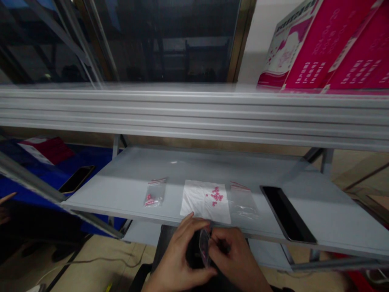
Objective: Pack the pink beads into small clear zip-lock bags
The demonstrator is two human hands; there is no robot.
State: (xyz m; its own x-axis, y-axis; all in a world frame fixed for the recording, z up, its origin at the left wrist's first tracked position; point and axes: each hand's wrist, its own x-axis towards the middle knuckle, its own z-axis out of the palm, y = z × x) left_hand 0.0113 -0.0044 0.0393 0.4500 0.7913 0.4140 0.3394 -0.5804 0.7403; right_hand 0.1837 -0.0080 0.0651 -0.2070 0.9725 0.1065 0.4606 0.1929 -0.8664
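Note:
Just in front of the bench's near edge, my left hand [182, 253] holds a small clear plastic bag [204, 247] between thumb and fingers. It is turned nearly edge-on, with something pinkish showing in it. My right hand [234, 253] pinches the bag's right side, its fingers curled and partly hidden. Beyond my hands lies a white paper sheet [194, 198] with several small pink pieces [216, 196] on its right half. A flat zip bag [243, 202] rests to the right of the sheet, and another zip bag [156, 190] with pink pieces inside lies to its left.
A dark flat tablet-like device [287, 213] lies on the right of the grey bench [121, 174]. Pink boxes [325, 52] stand on the metal shelf [182, 113] above. At left, a blue surface holds a phone [77, 179]; another person's hand [6, 207] shows there.

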